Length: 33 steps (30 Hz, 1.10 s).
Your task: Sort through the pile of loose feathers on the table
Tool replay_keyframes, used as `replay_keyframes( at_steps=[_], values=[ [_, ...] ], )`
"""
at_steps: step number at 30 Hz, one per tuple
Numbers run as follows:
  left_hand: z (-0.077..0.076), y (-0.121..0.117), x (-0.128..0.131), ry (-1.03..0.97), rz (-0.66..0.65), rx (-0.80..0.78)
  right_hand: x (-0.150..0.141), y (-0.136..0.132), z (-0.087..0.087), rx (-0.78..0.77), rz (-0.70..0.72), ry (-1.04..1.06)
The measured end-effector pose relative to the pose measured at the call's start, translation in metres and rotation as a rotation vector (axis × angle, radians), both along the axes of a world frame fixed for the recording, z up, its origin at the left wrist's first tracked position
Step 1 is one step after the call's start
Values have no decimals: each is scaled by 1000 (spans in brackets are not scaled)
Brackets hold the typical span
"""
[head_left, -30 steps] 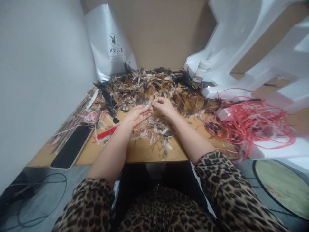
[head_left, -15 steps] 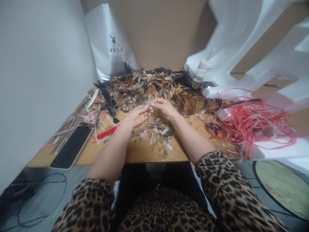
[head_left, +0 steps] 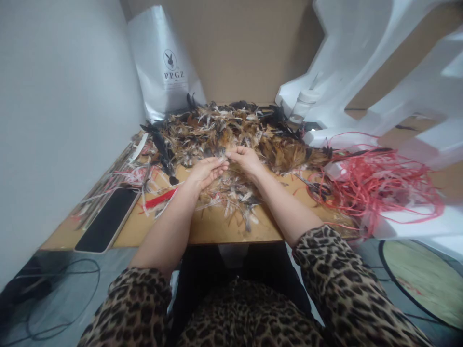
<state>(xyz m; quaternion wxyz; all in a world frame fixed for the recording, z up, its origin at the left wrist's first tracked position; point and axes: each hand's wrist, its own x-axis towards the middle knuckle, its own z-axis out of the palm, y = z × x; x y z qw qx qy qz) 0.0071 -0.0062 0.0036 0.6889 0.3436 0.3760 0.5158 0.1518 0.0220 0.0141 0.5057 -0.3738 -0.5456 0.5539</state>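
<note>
Near the middle of the table, my left hand pinches the base of a small brownish feather, its palm turned partly up. My right hand meets it from the other side, thumb and forefinger closed at the same feather. The feather's outline blends into the big heap of brown and black feathers just behind the fingers. Loose down and white feather scraps lie on the table below my hands.
A phone lies at the left near thin sticks and a red strip. Scissors rest beside a tangle of red ribbon at the right. Behind stand a white bag and a clear jar.
My fingertips have drawn very slightly apart at the feather. Both arms stay almost in the same place, and the things on the table have not moved.
</note>
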Motion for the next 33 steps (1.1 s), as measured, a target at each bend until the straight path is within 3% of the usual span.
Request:
replay_keyframes(
  at_steps=[11,17,25,29,33],
  values=[
    [-8,2,1,82,-17,73,-5,1,-9,70,-36,-59],
    [-8,5,0,95,61,72,-3,3,-9,5,-56,-43],
    [-13,11,-5,15,157,45,26,36,-7,-70,-349,-44],
    [-15,11,-5,-4,154,42,32,58,-7,-83,-451,-209],
    [-13,11,-6,-14,144,51,32,78,-4,0,-536,-525]
  ],
)
